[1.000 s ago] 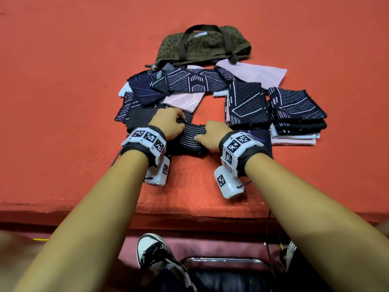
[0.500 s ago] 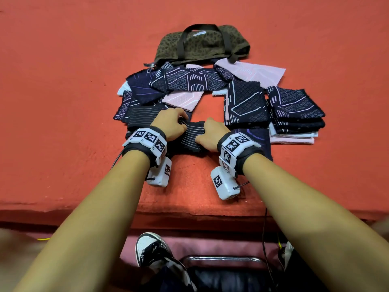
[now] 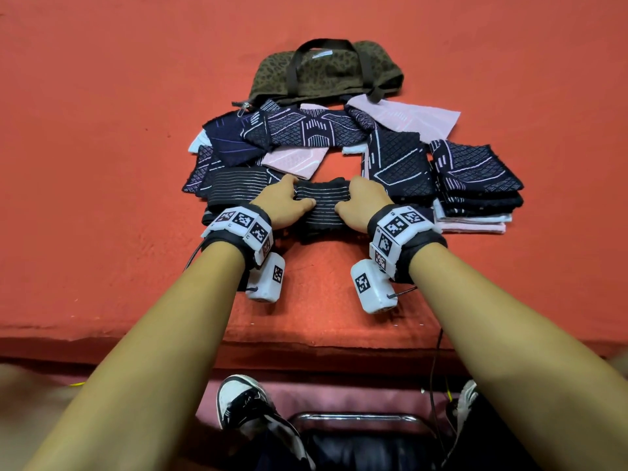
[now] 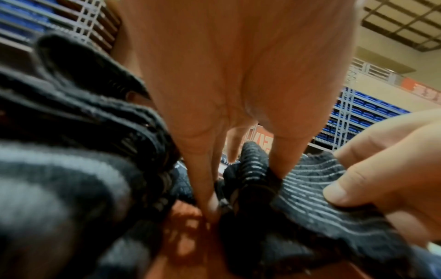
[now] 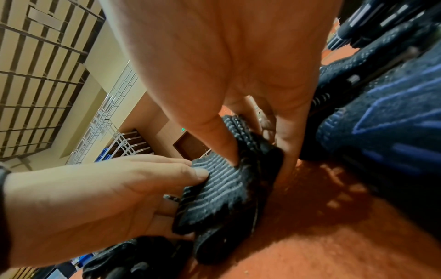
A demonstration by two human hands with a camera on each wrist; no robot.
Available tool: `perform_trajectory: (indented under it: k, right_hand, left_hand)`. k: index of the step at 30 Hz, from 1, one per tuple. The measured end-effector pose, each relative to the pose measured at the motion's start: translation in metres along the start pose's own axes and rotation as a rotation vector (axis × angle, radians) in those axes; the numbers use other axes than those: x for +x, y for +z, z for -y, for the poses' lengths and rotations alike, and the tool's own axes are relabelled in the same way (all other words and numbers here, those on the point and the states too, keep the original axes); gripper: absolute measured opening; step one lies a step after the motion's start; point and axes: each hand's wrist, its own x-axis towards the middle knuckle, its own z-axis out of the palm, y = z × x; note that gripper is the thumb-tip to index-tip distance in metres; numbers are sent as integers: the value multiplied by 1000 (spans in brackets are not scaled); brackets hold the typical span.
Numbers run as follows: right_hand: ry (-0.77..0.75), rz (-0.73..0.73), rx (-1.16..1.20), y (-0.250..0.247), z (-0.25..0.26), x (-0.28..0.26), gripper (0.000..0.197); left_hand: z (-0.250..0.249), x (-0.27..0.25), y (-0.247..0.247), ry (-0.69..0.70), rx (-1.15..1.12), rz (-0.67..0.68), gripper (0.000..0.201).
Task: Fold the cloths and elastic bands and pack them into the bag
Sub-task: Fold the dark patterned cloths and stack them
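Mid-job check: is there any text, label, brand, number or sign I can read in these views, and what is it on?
None can be read.
White label inside the bag: too small to read.
Orange sign on the far wall, left wrist view: characters blurred, cut off by the frame edge.
Orange panel behind the left hand's fingers: blurred, partly hidden.
Wrist bands: only square black-and-white code markers, no words.

black elastic band [image 3: 322, 202] with thin grey stripes, olive leopard-print bag [image 3: 326, 73] with dark brown handles, navy cloths [image 3: 397, 164] with pale geometric lines, all on orange-red felt [image 3: 102, 130]
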Motion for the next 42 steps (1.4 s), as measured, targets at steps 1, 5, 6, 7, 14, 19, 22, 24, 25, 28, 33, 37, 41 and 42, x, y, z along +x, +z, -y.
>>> perform_trajectory:
  k: [1,5,6,7,14,19,22,24,25,28,33,37,41,42]
  right_hand:
    - [6,-9,1,1,0,0,25]
    - [42,-17,23,1,0,0,33]
    - [46,-19,27,0,0,0,34]
    - [50,-22,29,0,0,0,35]
    - [57,-29,22,-8,7,-3,35]
    - [21,-73,17,-17,21,1,26]
    - [-6,-103,41,-21,35,4,31]
    - [-7,-119,59,-23,45,5,36]
    - [-2,-126,67,-23,49,5,37]
    - [-12,-149,79,-26,60,6,36]
    - [-30,-164,85,-28,68,8,34]
    - [-55,-170,77,-28,71,5,34]
    - [-63,-166,74,-26,74,2,37]
    - [-63,-164,79,-25,75,2,38]
  left_hand:
    - [0,0,0,-4,-14,-4,53]
    - [0,1,0,19,-79,-24,47]
    - [0,1,1,31,-100,-29,46]
    - [0,0,1,39,-116,-33,44]
    - [-8,-2,-8,60,-110,-78,45]
    - [-11,-9,-23,64,-187,-172,46]
    - [-7,-13,-35,65,-244,-248,44]
    - [-3,-16,-42,69,-274,-291,46]
    - [-1,-18,-45,67,-295,-310,46]
    - [5,-21,-53,61,-433,-339,48]
    - [13,-21,-56,84,-498,-359,43]
    - [18,-20,-58,93,-493,-354,37]
    - [21,-22,-61,97,-518,-357,35]
    - [22,-23,-61,98,-528,-359,34]
